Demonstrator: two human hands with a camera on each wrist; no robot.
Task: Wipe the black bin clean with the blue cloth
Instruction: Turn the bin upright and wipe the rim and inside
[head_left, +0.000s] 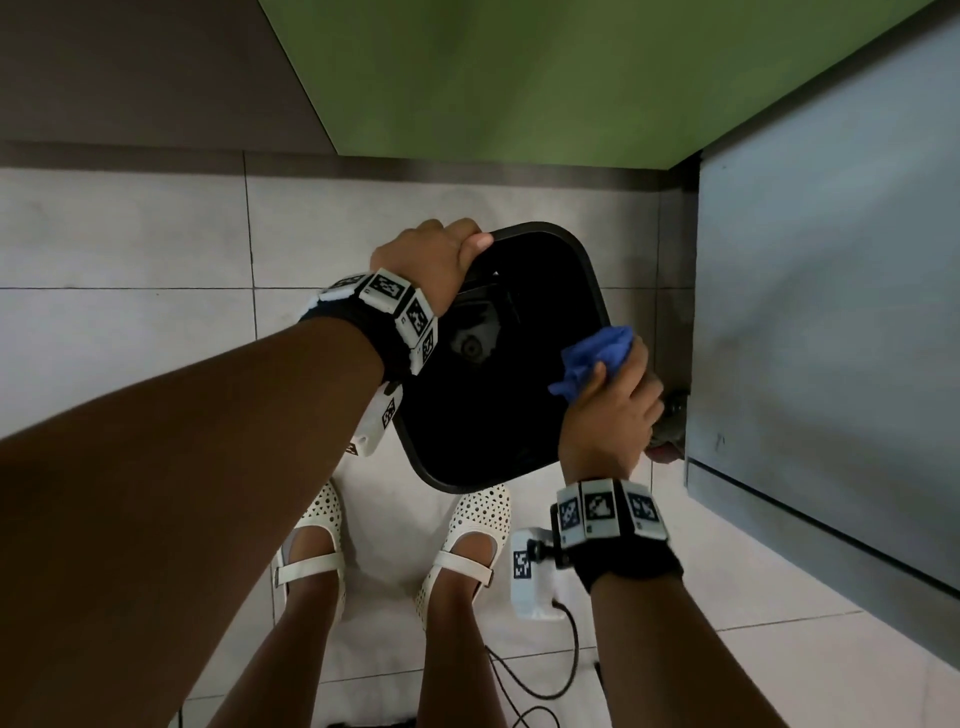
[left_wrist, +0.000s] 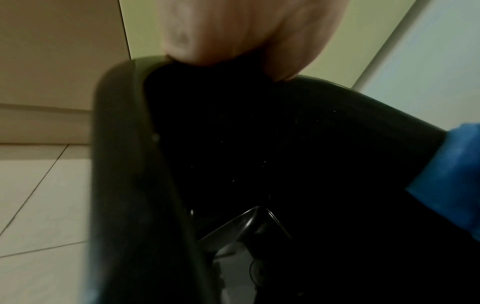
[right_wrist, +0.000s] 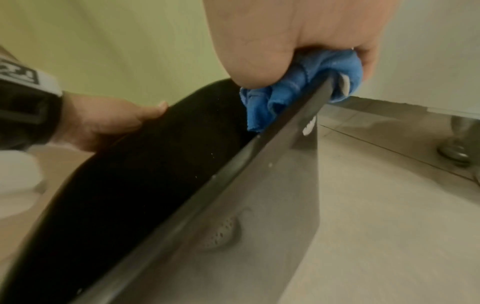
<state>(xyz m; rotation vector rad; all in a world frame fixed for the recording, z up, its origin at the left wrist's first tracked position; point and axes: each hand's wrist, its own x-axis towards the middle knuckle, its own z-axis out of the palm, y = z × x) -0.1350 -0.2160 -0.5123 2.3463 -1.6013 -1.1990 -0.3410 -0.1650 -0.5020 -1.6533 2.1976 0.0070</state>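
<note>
The black bin (head_left: 587, 270) stands on the floor between my arms, its square mouth facing up. My left hand (head_left: 431, 254) grips the rim at the far left corner, thumb over the top; the left wrist view shows that rim (left_wrist: 124, 164) and the dark inside. My right hand (head_left: 613, 405) holds the bunched blue cloth (head_left: 597, 353) against the right rim. In the right wrist view the cloth (right_wrist: 288, 92) wraps over the rim edge (right_wrist: 233, 164), pinched by my right hand (right_wrist: 298, 47). My left hand (right_wrist: 109, 123) shows there too.
Pale floor tiles (head_left: 130, 244) surround the bin. A green panel (head_left: 519, 78) rises behind it, and a grey cabinet (head_left: 831, 312) stands close on the right. My white shoes (head_left: 311, 540) are just in front of the bin. A cable (head_left: 545, 686) trails on the floor.
</note>
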